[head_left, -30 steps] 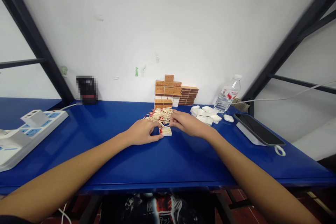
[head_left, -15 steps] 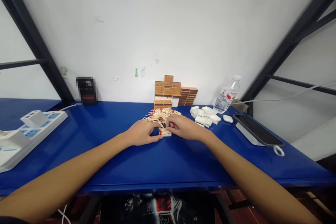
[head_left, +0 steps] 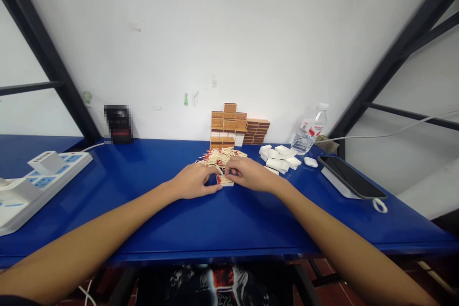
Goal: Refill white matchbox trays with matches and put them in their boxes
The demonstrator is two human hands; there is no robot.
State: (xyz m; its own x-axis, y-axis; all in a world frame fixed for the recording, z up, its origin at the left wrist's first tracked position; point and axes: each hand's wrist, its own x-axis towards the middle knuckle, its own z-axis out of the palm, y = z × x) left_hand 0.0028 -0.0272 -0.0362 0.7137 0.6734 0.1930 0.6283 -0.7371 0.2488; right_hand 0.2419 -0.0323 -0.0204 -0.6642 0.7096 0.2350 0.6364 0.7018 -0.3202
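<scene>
A small white matchbox tray (head_left: 225, 181) filled with red-tipped matches lies on the blue table (head_left: 215, 220). My left hand (head_left: 195, 181) rests on the table at the tray's left end, fingers curled against it. My right hand (head_left: 247, 173) covers the tray's right side, its fingers pinched together over the matches. Just behind both hands lies a loose pile of matches (head_left: 218, 157).
Stacked brown matchboxes (head_left: 236, 126) stand against the wall. Several empty white trays (head_left: 281, 158) lie to the right, then a water bottle (head_left: 308, 134), a white earbud case (head_left: 310, 162) and a phone (head_left: 351, 177). A white power strip (head_left: 32, 181) sits far left.
My right hand has slid left from the match pile onto the tray and now hides most of it. My left hand has stayed put.
</scene>
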